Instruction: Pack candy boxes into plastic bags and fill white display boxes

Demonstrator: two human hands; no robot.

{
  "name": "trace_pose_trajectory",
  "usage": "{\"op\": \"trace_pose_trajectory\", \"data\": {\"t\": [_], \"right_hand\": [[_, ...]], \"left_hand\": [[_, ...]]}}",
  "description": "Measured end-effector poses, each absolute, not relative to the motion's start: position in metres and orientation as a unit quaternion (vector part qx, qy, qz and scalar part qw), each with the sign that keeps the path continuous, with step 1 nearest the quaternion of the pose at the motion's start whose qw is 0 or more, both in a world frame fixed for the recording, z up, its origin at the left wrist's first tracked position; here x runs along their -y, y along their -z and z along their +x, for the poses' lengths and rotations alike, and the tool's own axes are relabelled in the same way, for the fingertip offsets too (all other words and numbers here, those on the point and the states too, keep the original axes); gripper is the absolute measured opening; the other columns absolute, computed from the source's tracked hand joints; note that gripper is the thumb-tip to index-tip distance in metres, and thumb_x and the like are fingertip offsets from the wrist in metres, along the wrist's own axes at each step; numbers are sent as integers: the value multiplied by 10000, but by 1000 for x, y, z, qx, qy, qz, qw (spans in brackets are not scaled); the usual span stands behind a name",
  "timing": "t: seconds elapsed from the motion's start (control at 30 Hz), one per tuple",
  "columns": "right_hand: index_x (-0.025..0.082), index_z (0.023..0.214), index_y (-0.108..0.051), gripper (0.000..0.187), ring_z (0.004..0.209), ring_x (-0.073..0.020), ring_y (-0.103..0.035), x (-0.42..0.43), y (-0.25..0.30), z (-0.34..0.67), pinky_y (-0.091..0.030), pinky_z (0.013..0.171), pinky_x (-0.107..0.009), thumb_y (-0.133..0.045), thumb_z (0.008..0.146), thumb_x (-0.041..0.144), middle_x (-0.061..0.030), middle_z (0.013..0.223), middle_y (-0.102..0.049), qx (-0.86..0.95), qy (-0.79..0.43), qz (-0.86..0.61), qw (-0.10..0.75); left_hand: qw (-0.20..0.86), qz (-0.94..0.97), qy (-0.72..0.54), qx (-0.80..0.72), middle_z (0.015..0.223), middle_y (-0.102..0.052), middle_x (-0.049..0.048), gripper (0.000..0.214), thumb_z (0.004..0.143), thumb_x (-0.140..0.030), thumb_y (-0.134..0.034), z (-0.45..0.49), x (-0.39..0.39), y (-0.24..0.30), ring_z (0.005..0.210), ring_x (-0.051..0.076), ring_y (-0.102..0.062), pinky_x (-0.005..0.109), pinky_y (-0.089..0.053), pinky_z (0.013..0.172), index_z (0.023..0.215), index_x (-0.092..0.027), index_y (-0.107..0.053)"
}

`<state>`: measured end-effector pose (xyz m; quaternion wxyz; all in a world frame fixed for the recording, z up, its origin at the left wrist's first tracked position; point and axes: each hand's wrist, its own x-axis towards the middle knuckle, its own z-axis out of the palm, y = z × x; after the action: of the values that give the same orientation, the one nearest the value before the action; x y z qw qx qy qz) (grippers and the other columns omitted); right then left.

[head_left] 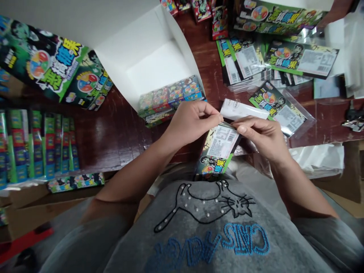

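Observation:
A printed card in a clear plastic bag [218,146], green and black with a white barcode label, hangs tilted in front of my chest. My left hand [192,123] pinches near the far end of the bag, thumb against fingers. At the far right corner of the same end, my right hand [261,132] is closed in a pinch too. The exact grip on the thin plastic edge is partly hidden by my fingers. Just beyond my left hand, a row of small colourful candy boxes [170,93] sits in the near end of an open white box [148,60].
More bagged cards [284,108] lie on the dark red table [113,140] at the right, near some keys [354,117]. A white paper strip [243,110] lies behind my right hand. Filled packs [36,144] stand in a row at left. Small red boxes [201,9] are at the back.

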<state>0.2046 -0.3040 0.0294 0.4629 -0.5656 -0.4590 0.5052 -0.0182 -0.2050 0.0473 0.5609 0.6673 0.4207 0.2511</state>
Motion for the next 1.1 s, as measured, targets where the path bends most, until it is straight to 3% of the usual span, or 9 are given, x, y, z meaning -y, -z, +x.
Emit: {"op": "trace_pose_trajectory", "data": {"t": [0.33,0.5,0.63,0.7,0.8,0.9,1.0,1.1], "right_hand": [[325,956,-870,154,928,-205,-794,304,-25,218,-651,916,-404,-919,880,449,-14,1004,-865,491,-497,-557,449],[330,906,-847,189,946,-232,-779,293,-33,231,-631,913,-437,-825,958,511,-31,1012,-846,575,-450,-547,409],[272,1206,-840,342,1166,-323,-729,246,-26,244,-560,1053,-510,-743,1000,528,-119,1194,-826,675,-272,-608,316],[191,1300,-806,465,1157,-354,-721,219,-14,247,-550,1040,-530,-735,978,519,-159,1200,-821,710,-257,-615,227],[195,1117,-839,337,962,-292,-741,191,3,246,-556,880,-440,-732,938,460,-104,1073,-841,733,-303,-588,158],[213,932,-827,178,771,-209,-690,185,10,242,-485,724,-361,-738,901,364,-44,904,-824,723,-334,-579,177],[200,892,-806,159,772,-191,-666,189,7,240,-465,716,-351,-747,899,348,-39,883,-803,712,-355,-569,209],[206,918,-786,208,797,-188,-642,196,-2,243,-476,737,-363,-753,924,411,-43,897,-770,703,-370,-552,253]], "left_hand": [[590,677,-215,-384,840,-836,17,133,910,-302,-798,-13,195,-52,756,158,-771,275,-614,667,840,-191,-818],[603,683,-215,-351,1055,-858,53,136,852,-314,-878,-10,199,-41,939,188,-809,334,-669,858,886,-198,-817],[553,720,-233,-347,1353,-787,120,42,858,-199,-819,3,199,-11,1088,200,-799,345,-643,945,867,-173,-788],[538,733,-227,-348,1351,-778,133,29,863,-177,-798,12,199,5,1045,190,-796,328,-638,903,870,-163,-773],[521,743,-223,-356,1260,-793,118,26,875,-165,-783,19,199,20,953,166,-778,303,-625,845,890,-159,-763],[516,747,-222,-356,1234,-793,107,32,888,-168,-787,19,200,23,941,159,-763,300,-617,844,899,-163,-758],[502,757,-225,-352,1201,-788,92,46,911,-168,-787,15,204,17,949,163,-751,316,-625,867,944,-176,-756],[429,773,-268,-382,1335,-731,111,145,970,-198,-752,12,211,6,1129,213,-737,357,-639,949,1115,-202,-763]]}}
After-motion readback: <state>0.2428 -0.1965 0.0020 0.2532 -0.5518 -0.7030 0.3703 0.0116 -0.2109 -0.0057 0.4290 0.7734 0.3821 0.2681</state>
